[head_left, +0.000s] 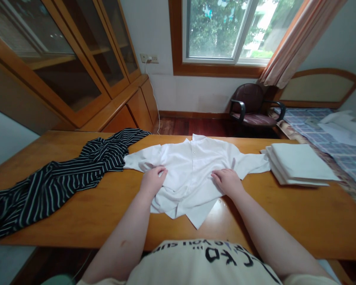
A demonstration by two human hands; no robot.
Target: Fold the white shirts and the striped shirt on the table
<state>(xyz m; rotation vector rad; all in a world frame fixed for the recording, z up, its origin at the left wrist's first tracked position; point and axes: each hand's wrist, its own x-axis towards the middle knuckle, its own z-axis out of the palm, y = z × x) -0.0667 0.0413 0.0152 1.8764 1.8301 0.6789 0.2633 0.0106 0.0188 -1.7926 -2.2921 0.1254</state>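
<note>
A white button-up shirt [180, 162] lies spread on the wooden table, collar at the far edge and sleeves stretched out to both sides. Its lower part is creased and bunched, and one corner points toward me. At the shirt's left side, my left hand [154, 181] is closed, thumb and fingers pinching the cloth. My right hand [228, 181] grips the fabric on the right side with fingers bent inward; its fingertips are partly hidden. Black-and-white striped clothing [68, 182] lies crumpled on the left, touching the shirt's left cuff.
On the right, a stack of folded white cloth [302, 162] touches the right cuff. The wooden table [106, 221] runs across in front of me. Beyond it are a glass-door cabinet [91, 51], an office chair [252, 105], a window and a bed [329, 134].
</note>
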